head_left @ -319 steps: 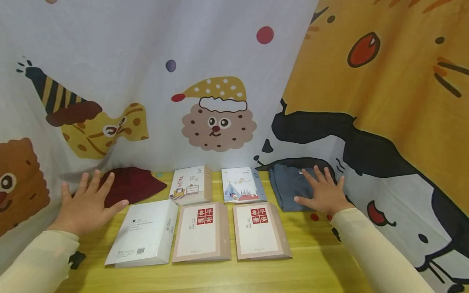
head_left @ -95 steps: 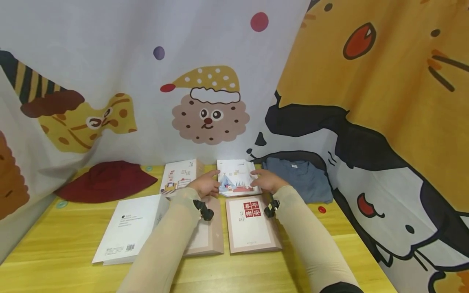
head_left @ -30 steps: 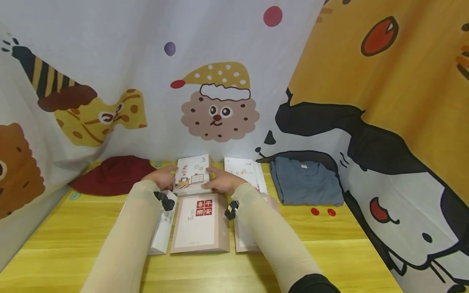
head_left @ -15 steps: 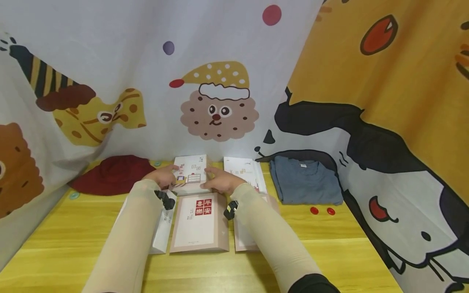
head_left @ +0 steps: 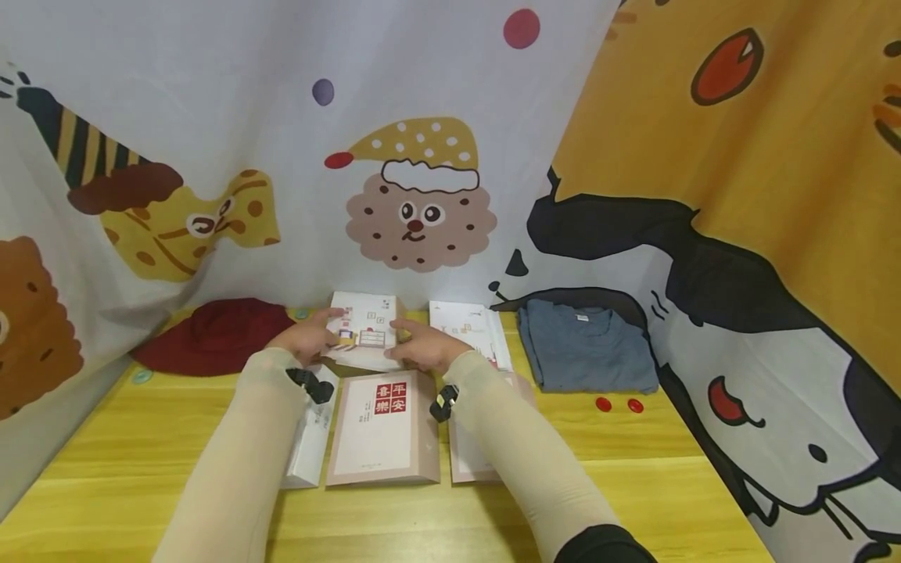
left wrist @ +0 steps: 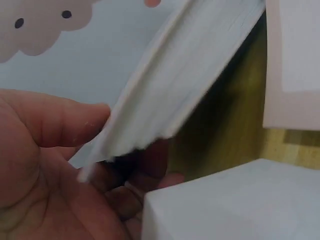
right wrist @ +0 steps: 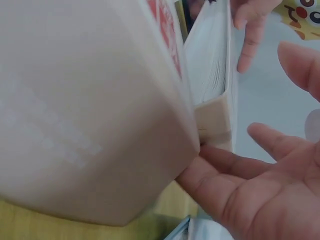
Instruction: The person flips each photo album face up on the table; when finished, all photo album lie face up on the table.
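Note:
A thick white book [head_left: 362,317] with a drawn room on its cover is at the back centre, between my two hands. My left hand [head_left: 304,340] pinches its left edge, thumb [left wrist: 70,120] on the cover and fingers beneath. In the left wrist view its page block tilts above the table. My right hand [head_left: 431,346] is at its right side. In the right wrist view the fingers [right wrist: 225,160] touch near the spine's lower edge, and the thumb [right wrist: 302,65] stands apart from it. Just in front lies a pinkish book [head_left: 380,438] with red characters.
A white book [head_left: 310,446] and another pinkish book [head_left: 468,446] lie partly under my forearms. A tent-picture book [head_left: 461,320] is at back right. Around them are a maroon hat [head_left: 218,336], a folded grey-blue shirt [head_left: 587,348], red discs [head_left: 603,404], and a printed curtain [head_left: 415,78] behind.
Earlier my hands were spread over the hat and shirt, then at the tent-picture book. They have shifted left to the room-picture book, which now sits slightly higher and further left.

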Available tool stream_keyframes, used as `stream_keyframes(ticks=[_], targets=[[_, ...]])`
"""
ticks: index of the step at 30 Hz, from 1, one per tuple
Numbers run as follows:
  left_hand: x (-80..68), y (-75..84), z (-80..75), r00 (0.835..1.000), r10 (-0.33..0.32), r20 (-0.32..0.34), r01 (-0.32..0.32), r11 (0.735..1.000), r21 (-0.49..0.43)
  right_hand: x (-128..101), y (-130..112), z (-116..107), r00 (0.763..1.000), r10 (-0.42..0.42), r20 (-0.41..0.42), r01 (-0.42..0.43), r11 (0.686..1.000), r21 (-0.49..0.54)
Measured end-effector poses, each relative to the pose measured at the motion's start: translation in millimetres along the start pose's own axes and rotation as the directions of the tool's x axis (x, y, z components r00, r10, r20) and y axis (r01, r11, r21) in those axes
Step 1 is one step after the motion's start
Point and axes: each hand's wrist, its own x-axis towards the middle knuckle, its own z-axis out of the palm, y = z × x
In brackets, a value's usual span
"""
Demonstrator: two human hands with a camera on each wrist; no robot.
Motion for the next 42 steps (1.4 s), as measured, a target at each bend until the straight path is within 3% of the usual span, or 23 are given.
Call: stream_keyframes(ticks=[5,8,13,19,23,26,32,38,42], targets=[[-5.5,1.7,-1.4,0.997,0.068,0.024,-0.064,0.992,-0.111,-3,-7,2,0.994,-0.102,-0.037,0.100,0.993,-0.065],[-9.1,5.0,-2.3,0.995,0.097,0.016,-0.095,0.992,-0.079,-6,-14,4,0.988,-0.148,-0.045,0.140,0.980,-0.145],[-17.1,16.8,1.6,0.987,0.158,-0.012,-0.158,0.987,0.038,-9,-20,8,0.986,-0.165,-0.002,0.163,0.973,-0.164],[-23.5,28.2,10.9,0.967,0.250,-0.046,-0.249,0.968,0.021,-8,-20,9,0.990,-0.136,-0.030,0.134,0.990,-0.041],[-23.4,27.2,18.8,0.957,0.290,-0.016,-0.290,0.957,-0.028,-8,-22,11,0.989,-0.123,-0.086,0.131,0.987,0.089],[-20.7,23.3,25.4,0.959,0.281,0.024,-0.281,0.959,-0.030,-8,-25,14,0.978,-0.140,-0.152,0.160,0.978,0.130],[-8.5,16.4,33.8,0.976,0.200,0.086,-0.198,0.980,-0.033,-5,-24,16,0.948,-0.110,-0.297,0.112,0.994,-0.010],[-5.3,12.2,25.2,0.984,0.139,0.114,-0.146,0.988,0.057,2,-16,13,0.930,-0.065,-0.362,0.029,0.994,-0.105],[-5.5,5.1,14.3,0.984,0.124,0.129,-0.136,0.986,0.092,2,-14,10,0.899,-0.064,-0.433,-0.022,0.981,-0.190]])
